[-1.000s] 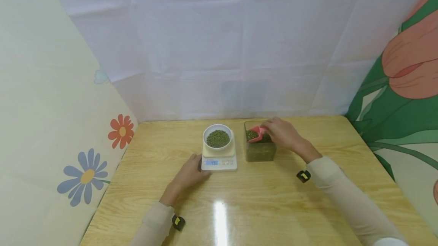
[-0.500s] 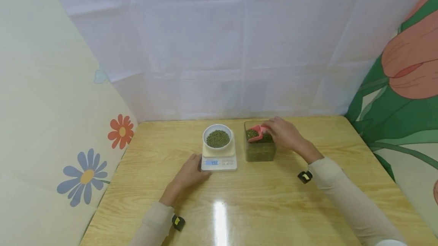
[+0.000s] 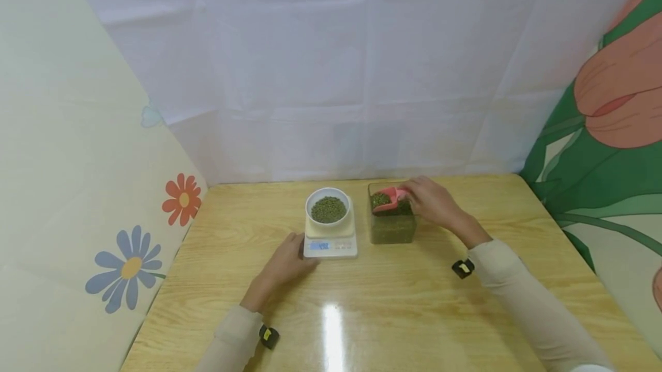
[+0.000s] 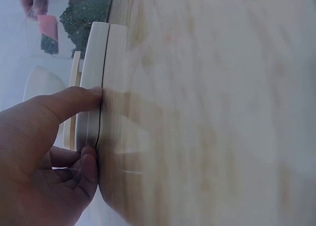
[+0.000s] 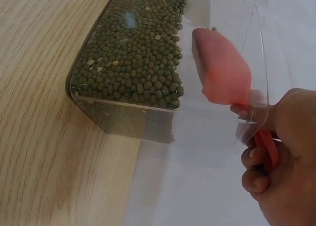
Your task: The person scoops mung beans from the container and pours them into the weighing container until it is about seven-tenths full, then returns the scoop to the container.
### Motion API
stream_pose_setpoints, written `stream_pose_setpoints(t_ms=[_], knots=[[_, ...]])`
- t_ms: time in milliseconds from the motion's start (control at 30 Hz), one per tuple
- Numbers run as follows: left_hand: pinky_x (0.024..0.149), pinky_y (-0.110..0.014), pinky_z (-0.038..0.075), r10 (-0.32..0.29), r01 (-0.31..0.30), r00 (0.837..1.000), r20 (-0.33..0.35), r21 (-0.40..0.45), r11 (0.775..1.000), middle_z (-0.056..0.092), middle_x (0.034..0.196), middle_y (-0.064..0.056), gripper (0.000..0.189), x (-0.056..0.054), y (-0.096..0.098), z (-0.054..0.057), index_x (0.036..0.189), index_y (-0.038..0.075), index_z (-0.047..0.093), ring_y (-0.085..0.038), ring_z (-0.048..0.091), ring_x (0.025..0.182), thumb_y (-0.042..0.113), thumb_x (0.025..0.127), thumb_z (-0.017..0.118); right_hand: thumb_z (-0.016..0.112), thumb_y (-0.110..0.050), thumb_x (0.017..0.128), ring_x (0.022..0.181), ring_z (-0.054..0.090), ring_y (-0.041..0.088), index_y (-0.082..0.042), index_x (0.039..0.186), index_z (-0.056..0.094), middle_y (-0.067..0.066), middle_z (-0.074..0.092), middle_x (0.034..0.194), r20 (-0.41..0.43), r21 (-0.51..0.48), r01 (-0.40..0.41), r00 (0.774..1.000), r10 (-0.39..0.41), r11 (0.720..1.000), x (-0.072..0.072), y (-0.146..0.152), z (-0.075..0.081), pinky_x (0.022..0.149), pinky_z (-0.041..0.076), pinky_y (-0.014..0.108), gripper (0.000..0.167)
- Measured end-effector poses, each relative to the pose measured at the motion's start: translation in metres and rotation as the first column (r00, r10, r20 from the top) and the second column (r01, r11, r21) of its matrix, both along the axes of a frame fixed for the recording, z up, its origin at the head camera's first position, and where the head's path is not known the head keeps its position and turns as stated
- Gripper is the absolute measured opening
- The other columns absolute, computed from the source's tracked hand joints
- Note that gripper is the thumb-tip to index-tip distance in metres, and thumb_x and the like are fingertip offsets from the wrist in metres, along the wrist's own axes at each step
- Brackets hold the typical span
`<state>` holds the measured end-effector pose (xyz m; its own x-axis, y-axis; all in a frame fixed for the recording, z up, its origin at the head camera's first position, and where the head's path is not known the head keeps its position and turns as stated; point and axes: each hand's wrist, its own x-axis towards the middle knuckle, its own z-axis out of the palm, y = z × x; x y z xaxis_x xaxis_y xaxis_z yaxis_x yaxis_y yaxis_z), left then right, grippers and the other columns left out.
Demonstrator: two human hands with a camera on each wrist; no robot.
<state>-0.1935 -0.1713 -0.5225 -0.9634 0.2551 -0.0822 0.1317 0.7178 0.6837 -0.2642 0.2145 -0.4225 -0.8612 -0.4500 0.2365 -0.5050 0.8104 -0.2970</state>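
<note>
A white kitchen scale [image 3: 343, 249] with a lit display stands on the table. On it sits a white bowl [image 3: 328, 191] holding green mung beans [image 3: 328, 211]. My left hand [image 3: 284, 260] holds the scale's front left corner, thumb along the front edge and curled fingers at the side [image 4: 89, 164]. To the right is a clear square container [image 3: 393, 234], partly filled with mung beans [image 5: 133, 53]. My right hand [image 3: 431, 202] grips a pink scoop [image 3: 389, 199] by its handle at the container's rim. Beans lie in the scoop, whose blade is inside the container, above the bean surface.
The wooden table [image 3: 393, 309] ends at a white cloth backdrop [image 3: 289, 73] just behind the scale and container. Flower-patterned panels [image 3: 131, 265] flank the table. A black wrist device [image 3: 462, 268] sits at each sleeve cuff.
My right hand has raised and levelled the scoop slightly within the container, shifting it a little. My left hand, the scale and the bowl stay as they were.
</note>
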Motion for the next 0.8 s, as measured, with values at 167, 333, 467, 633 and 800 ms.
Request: stream_pose_setpoints(t_ms=[167,333,467,633,800], knots=[[0.113,-0.052,0.052,-0.001,0.001,1.0,-0.007,-0.007,1.0,0.062,0.123,-0.01,0.076,0.0003,0.0004,0.0006,0.151,0.004,0.056,-0.024,0.06,0.113,0.032,0.088,0.087,0.061,-0.008,0.106,0.113,0.067,0.043,0.005,0.123,0.072,0.023,0.074,0.117,0.009,-0.019,0.013,1.0,-0.013,1.0,-0.0001,0.0009,-0.0008,0.101,0.056,0.059,0.023],[0.113,-0.052,0.052,0.003,-0.003,1.0,0.0,-0.008,1.0,0.062,0.122,-0.009,0.076,0.0006,0.0003,0.001,0.152,0.005,0.055,-0.024,0.06,0.112,0.033,0.088,0.087,0.061,-0.013,0.107,0.115,0.066,0.043,0.004,0.123,0.071,0.022,0.074,0.119,0.013,-0.036,0.018,1.0,-0.017,0.999,0.0009,0.0035,-0.0013,0.103,0.055,0.06,0.025],[0.113,-0.052,0.051,0.001,-0.001,1.0,0.0,-0.007,1.0,0.062,0.123,-0.009,0.075,0.0009,-0.0002,0.0014,0.152,0.006,0.056,-0.024,0.059,0.113,0.032,0.088,0.087,0.06,-0.013,0.108,0.114,0.066,0.042,0.003,0.122,0.071,0.022,0.074,0.118,0.014,-0.045,0.024,1.0,-0.023,0.999,0.0012,0.0057,-0.0021,0.103,0.054,0.06,0.025],[0.114,-0.053,0.051,-0.007,0.007,1.0,-0.009,-0.003,1.0,0.062,0.123,-0.009,0.074,-0.0003,-0.0006,-0.0003,0.151,0.008,0.057,-0.023,0.059,0.114,0.033,0.088,0.087,0.059,-0.014,0.109,0.111,0.066,0.042,0.003,0.121,0.071,0.021,0.074,0.117,0.009,-0.058,0.03,1.0,-0.029,0.998,0.001,0.0079,-0.003,0.101,0.055,0.06,0.025],[0.114,-0.053,0.051,-0.008,0.008,1.0,-0.008,0.003,1.0,0.063,0.124,-0.008,0.073,-0.0004,-0.0006,-0.0004,0.151,0.008,0.058,-0.023,0.059,0.114,0.033,0.088,0.087,0.059,-0.017,0.109,0.11,0.066,0.042,0.004,0.12,0.071,0.021,0.074,0.115,0.001,-0.071,0.04,0.999,-0.04,0.997,0.0014,0.0098,-0.0016,0.098,0.056,0.06,0.027]])
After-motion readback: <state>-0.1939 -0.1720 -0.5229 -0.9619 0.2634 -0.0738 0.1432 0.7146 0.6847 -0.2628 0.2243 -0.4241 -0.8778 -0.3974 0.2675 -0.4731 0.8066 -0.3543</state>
